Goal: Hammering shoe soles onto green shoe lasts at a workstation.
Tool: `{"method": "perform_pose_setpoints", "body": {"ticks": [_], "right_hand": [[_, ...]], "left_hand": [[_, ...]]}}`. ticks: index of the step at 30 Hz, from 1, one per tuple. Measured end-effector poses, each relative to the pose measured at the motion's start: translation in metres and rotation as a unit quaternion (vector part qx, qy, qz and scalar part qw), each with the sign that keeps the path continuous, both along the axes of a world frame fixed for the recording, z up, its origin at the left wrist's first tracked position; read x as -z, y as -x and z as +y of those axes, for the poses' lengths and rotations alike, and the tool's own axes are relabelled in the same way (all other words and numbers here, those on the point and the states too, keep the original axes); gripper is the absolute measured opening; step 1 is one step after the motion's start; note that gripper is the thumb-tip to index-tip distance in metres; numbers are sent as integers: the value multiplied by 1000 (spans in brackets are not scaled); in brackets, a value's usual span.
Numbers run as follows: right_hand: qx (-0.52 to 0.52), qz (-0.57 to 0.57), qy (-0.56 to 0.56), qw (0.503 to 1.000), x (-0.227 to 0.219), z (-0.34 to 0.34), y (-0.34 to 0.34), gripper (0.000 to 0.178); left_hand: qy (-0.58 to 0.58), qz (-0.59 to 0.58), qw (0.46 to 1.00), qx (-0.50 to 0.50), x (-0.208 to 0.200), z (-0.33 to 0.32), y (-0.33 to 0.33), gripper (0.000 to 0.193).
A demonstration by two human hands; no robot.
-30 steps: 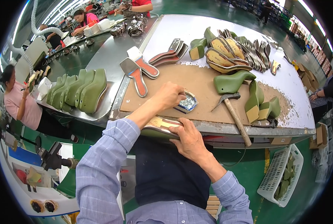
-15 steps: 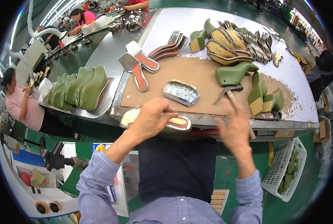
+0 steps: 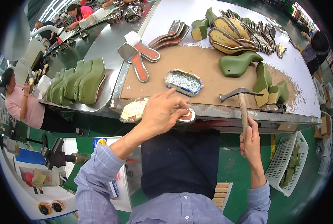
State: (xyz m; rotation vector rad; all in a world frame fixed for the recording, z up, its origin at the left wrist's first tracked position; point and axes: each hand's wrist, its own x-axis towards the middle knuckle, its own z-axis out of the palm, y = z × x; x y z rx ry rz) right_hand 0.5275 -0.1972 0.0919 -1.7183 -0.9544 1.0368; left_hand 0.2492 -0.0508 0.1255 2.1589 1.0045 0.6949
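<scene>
A box (image 3: 190, 90) sits on the bench (image 3: 185, 11) before you, a shoe last (image 3: 132, 111) at the near edge.
Insoles (image 3: 138, 70) lie to the box's far left; your hammer (image 3: 243, 112) is to its right, loose lasts (image 3: 238, 65) behind. A row of lasts (image 3: 90, 80) stands on the table (image 3: 103, 44) at left; a basket (image 3: 276, 173) sits on the floor (image 3: 241, 186), near right.

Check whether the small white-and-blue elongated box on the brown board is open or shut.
Open: the box has no cover over it, and thin silvery pieces show inside.
</scene>
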Motion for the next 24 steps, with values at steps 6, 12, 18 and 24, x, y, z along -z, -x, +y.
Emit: {"method": "perform_pose_setpoints", "body": {"ticks": [6, 12, 18, 24], "right_hand": [[-11, -172, -115, 978, 28, -1, 1, 46], [-41, -224, -89, 970, 8, -3, 9, 48], [-69, -211, -82, 972, -2, 0, 9, 48], [-97, -239, -215, 942, -35, -16, 23, 50]], "left_hand": [[0, 90, 996, -16, -10, -1, -2, 10], [-64, 57, 996, -3, -1, 0, -1, 12], [-62, 86, 994, -13, -4, -1, -1, 9], [-65, 66, 996, -10, -4, -2, 0, 10]]}}
